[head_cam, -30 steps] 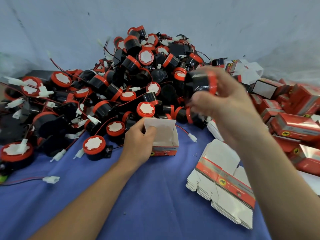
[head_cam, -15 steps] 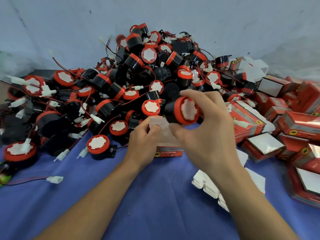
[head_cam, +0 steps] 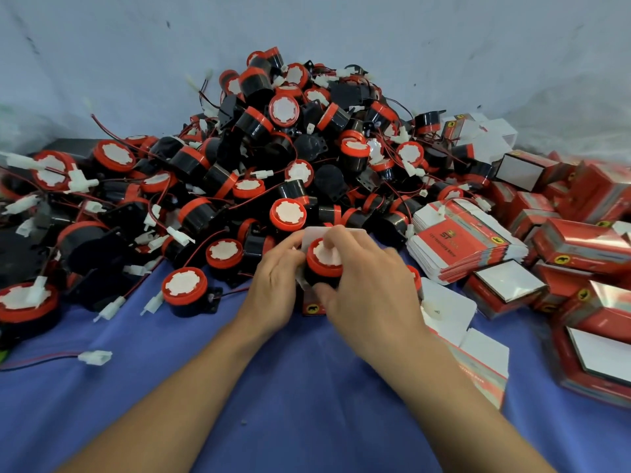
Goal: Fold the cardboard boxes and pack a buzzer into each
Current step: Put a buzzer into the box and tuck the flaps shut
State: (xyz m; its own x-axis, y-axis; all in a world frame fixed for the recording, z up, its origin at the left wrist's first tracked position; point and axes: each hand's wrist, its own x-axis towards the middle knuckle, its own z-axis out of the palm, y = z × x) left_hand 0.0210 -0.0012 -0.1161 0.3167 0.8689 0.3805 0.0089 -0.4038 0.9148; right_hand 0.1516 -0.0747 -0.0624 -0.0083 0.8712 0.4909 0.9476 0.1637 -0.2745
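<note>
right hand (head_cam: 368, 288) is curled round one buzzer (head_cam: 324, 259), thumb on the near side of the black barrel and a fingertip on the white face, setting it down into the open cardboard box (head_cam: 312, 308). left hand (head_cam: 276, 288) grips the box's left wall, fingers bent round it. the box stands on the blue cloth (head_cam: 290, 387) near the middle of the tabletop, at the front foot of the buzzer pile (head_cam: 273, 148). the buzzer looks like hard plastic, light, rigid, with a smooth barrel that could slip; best pinched under the red rim. i can't see its wire tail, which may snag. the box is thin card that dents easily, so hold the walls by the corners, not the white flap (head_cam: 316, 233). flat box blanks (head_cam: 461, 244) lie just right.
</note>
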